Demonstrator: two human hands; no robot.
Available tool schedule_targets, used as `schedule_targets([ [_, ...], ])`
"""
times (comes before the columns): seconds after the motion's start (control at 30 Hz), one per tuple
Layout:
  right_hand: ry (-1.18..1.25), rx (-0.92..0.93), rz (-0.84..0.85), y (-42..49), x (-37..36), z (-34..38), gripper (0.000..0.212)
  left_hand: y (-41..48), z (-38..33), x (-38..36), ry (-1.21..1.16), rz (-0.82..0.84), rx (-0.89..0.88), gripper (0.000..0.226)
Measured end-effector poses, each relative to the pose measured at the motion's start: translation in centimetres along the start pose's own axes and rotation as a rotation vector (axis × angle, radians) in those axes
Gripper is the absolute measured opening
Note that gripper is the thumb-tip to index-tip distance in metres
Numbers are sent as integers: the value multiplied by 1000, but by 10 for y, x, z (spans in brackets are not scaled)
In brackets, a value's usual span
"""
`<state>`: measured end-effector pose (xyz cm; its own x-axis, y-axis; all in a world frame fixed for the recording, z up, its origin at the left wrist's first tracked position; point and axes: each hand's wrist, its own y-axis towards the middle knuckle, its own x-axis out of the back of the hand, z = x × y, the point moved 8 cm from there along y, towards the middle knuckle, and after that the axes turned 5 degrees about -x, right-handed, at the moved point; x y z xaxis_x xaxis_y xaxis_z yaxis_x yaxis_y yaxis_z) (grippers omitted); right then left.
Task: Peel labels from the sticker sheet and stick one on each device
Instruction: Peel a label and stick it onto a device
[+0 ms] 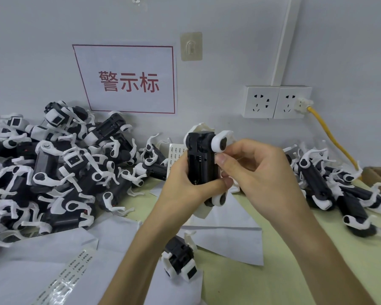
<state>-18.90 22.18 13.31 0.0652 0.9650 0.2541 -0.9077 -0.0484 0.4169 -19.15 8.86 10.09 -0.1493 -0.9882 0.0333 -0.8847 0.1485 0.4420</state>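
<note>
Devices [53, 172], black-bodied with white limbs, are lying heaped on the left of the counter [378, 271] against the wall. In front of them a sticker sheet [68, 276] printed with rows of small labels is lying on white paper [42, 249]. A red-bordered sign [128, 80] is hanging above. A second sticker sheet [174, 155] is showing behind the hands. The left hand [185, 183] is gripping the held device [201, 161] upright in mid-air, thumb lying across its lower front. Below it, a lone device [180, 258] is lying on paper. The right hand [257, 172] is pinching the held device's right edge under a rounded white limb; whether a label is between the fingertips I cannot tell. Wall sockets [277, 102] are carrying a yellow cable [332, 137] above a second heap [339, 190].
</note>
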Motion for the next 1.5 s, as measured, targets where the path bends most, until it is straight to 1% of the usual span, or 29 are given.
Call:
schedule_targets([
  [0.1,51,-15,7,1,1,-2,15,-1,2,1,-4,18,22,33],
  [0.2,178,-76,18,3,2,-9,26,-2,7,0,-90,46,86,39],
  [0.33,234,-128,60,7,-2,-22,22,-5,10,-4,-293,73,170,27],
  [0.4,268,-128,114,7,-8,-23,19,-6,9,-7,-355,72,171,23],
  [0.47,312,-137,171,4,-15,-20,20,-6,6,-11,-388,83,153,22],
  [0.53,340,-142,189,2,-16,-17,30,-7,2,-14,-396,112,131,22],
  [0.67,326,-84,178,2,-13,-11,60,-8,-2,-23,-343,187,117,27],
  [0.73,354,-57,200,2,-13,-10,65,-9,-2,-24,-303,216,115,31],
  [0.83,490,5,301,1,-12,-7,74,-13,-5,-27,-302,256,125,39],
  [0.87,535,28,331,1,-10,-6,70,-14,-6,-30,-305,284,129,38],
  [0.93,592,103,377,-1,-7,-2,40,-17,-10,-36,-310,332,136,27],
  [0.97,618,126,404,-2,-7,0,30,-18,-10,-38,-309,340,140,23],
  [1.03,659,105,421,-3,-9,1,29,-18,-12,-40,-307,351,137,25],
  [1.13,659,115,395,-2,-10,4,26,-17,-15,-41,-321,371,123,38],
  [1.2,632,127,385,-1,-10,2,25,-17,-15,-41,-344,372,122,38],
  [1.3,549,143,367,1,-10,-2,24,-17,-10,-41,-378,346,135,31],
  [1.4,445,159,362,1,-7,-6,30,-17,-4,-42,-415,316,165,21],
  [1.43,438,158,380,1,-5,-7,30,-17,-3,-42,-430,313,175,19],
  [1.5,449,144,446,1,-5,-8,23,-16,-2,-42,-472,307,197,15],
])
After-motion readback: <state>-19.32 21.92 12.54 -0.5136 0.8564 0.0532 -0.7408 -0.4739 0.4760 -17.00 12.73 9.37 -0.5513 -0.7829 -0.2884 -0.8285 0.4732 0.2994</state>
